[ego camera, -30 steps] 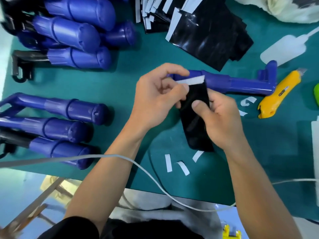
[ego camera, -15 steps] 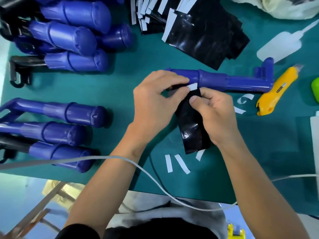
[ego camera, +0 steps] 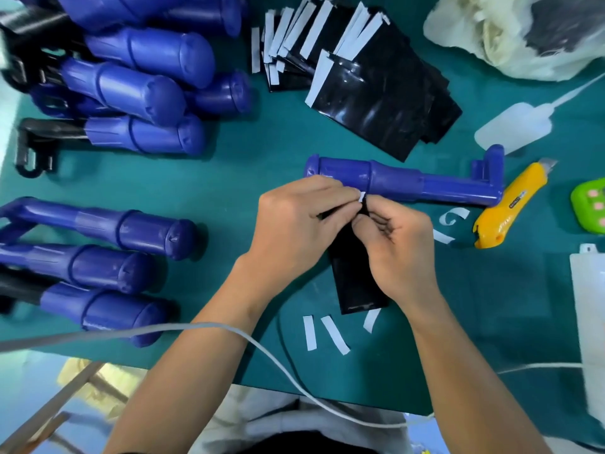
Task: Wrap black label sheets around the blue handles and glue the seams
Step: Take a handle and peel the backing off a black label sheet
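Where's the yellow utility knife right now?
Head view, right side: the yellow utility knife lies on the green mat beside the bracket end of the lone blue handle.

Can't see top edge of black label sheet (ego camera: 355, 283), buried under left hand (ego camera: 294, 224) and right hand (ego camera: 396, 253). Only catching a sliver of white liner strip (ego camera: 362, 195) between fingertips. Can't read print on yellow utility knife (ego camera: 510, 204). Losing green device (ego camera: 589, 204) and white container (ego camera: 589, 322) to right edge, blurred blue handle pile (ego camera: 147, 83) to left edge.

Glossy black label sheet (ego camera: 355, 283), smooth blue plastic handle (ego camera: 396, 185), matt green mat (ego camera: 255, 165)
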The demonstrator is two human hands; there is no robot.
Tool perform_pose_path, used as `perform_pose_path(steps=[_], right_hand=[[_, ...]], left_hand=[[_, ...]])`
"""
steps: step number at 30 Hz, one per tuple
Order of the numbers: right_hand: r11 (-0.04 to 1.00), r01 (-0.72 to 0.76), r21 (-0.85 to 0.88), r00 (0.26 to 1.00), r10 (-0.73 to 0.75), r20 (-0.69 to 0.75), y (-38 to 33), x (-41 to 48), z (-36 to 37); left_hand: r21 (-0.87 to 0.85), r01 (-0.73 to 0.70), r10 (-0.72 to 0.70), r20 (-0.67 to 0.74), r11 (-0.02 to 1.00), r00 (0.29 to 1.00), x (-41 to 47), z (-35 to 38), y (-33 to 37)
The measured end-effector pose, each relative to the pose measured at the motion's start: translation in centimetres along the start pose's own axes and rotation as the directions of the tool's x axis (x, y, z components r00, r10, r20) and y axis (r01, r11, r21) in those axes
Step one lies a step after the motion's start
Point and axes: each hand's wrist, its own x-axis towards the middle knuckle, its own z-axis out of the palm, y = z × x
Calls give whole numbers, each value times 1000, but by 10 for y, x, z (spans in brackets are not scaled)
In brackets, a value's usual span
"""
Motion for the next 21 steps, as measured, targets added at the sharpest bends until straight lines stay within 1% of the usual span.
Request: perform_pose_path(steps=[3, 6, 9, 15, 21], right_hand=[[998, 4, -68, 1000, -5, -3, -1, 2, -2], [988, 52, -148, 999, -53, -6, -4, 3, -3], [978, 87, -192, 996, -92, -16, -6, 2, -4], [952, 94, -291, 995, -102, -12, -5, 1, -3], [936, 133, -325, 989, -149, -24, -8, 1, -2]], left_hand=[[63, -66, 65, 25, 996, 998, 0, 0, -4], [151, -151, 149, 21, 977, 989, -2, 3, -5], [200, -216, 217, 19, 956, 976, -3, 4, -6], [268, -234, 232, 40, 935, 972, -4, 5, -4], [313, -224, 247, -37, 923, 968, -5, 6, -1]])
